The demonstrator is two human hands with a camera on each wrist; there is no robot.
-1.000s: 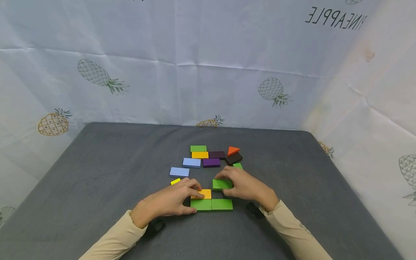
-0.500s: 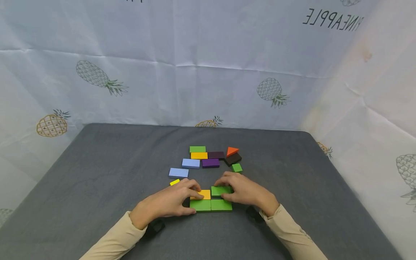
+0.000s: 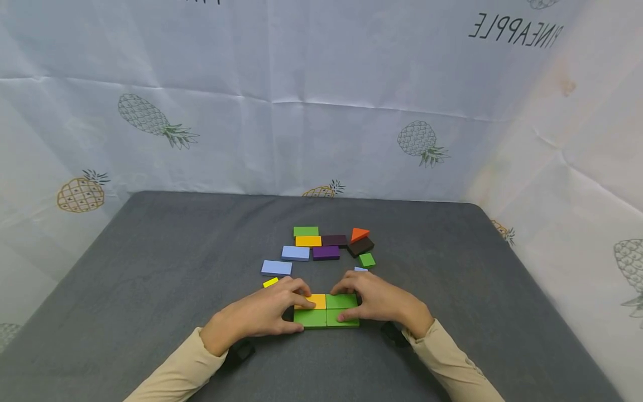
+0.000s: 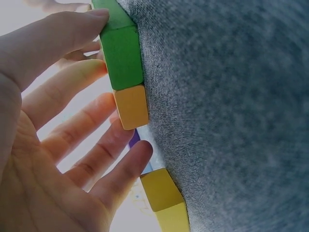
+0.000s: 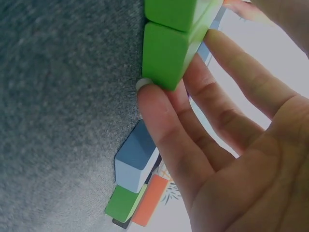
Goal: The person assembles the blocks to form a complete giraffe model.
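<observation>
Touches orange block (image 3: 319, 298) and near-left green block (image 3: 312, 319) with left hand (image 3: 266, 307), fingers parted. Spans far-right green block (image 3: 341, 301) and near-right green block (image 3: 335, 321) with right hand (image 3: 385, 297), fingers also parted. Shows all four flat, two by two, on grey table (image 3: 201, 251).

Since the earlier frames: flat rectangular green painted block (image 3: 342, 302) slid toward the person, gap closed, now flush with the front-right green rectangular block (image 3: 343, 324) and butted against the yellow-orange rectangular block (image 3: 318, 301). Right hand (image 3: 379, 296) came nearer with it; thumb now on the front-right one. Head view: light-blue block end (image 3: 360, 269) and full small green block (image 3: 366, 260) uncovered behind the hand.
</observation>
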